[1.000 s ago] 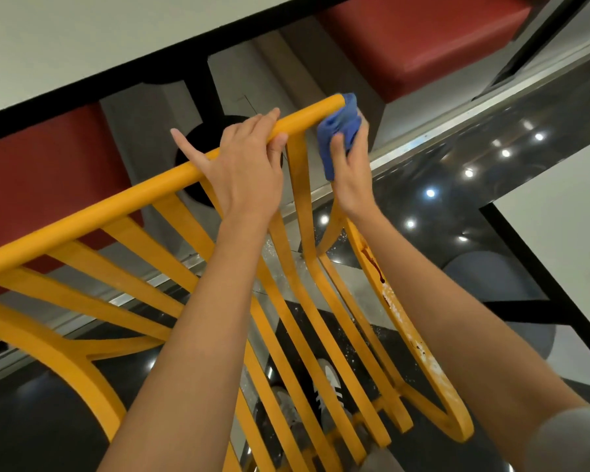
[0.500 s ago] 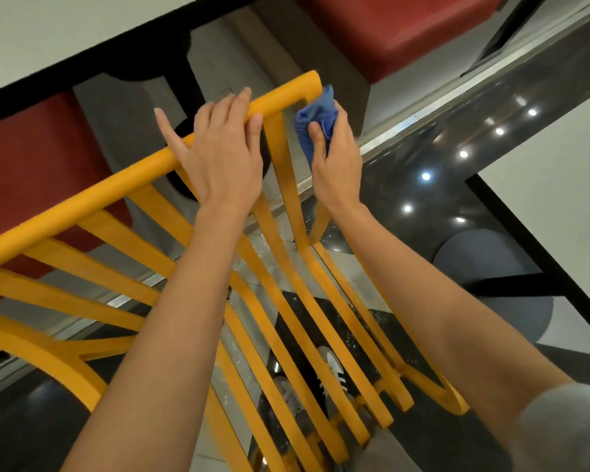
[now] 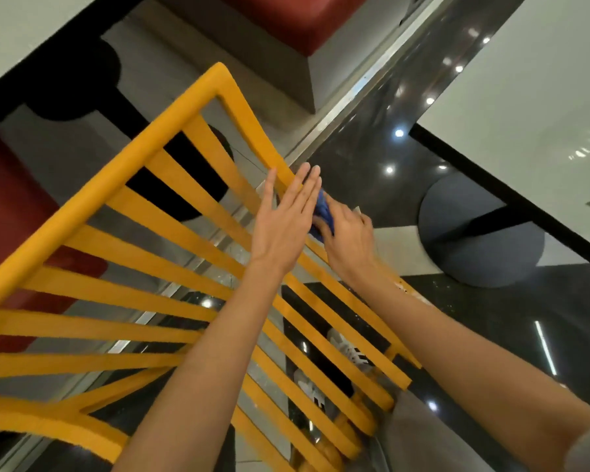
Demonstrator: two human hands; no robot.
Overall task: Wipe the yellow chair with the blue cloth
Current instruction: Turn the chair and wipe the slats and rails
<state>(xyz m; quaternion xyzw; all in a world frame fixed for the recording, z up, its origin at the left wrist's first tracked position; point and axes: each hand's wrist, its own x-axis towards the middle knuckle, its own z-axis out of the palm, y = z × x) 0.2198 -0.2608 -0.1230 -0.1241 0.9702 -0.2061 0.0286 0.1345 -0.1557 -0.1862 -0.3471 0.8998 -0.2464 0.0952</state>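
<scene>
The right hand (image 3: pixel 349 238) grips the blue cloth (image 3: pixel 322 216) against the side rail at 1 o'clock on the yellow chair (image 3: pixel 123 172). The left hand (image 3: pixel 283 219) rests flat, fingers (image 3: pixel 305 185) extended. An unheld frame may shift under wiping pressure.

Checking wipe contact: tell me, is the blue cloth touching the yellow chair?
Touching: the head view shows the right hand pressing the blue cloth against the yellow chair side rail.

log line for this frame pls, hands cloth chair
right hand: gripping blue cloth on side rail of yellow chair | left hand: open, flat on same rail | phase: wiping
</scene>
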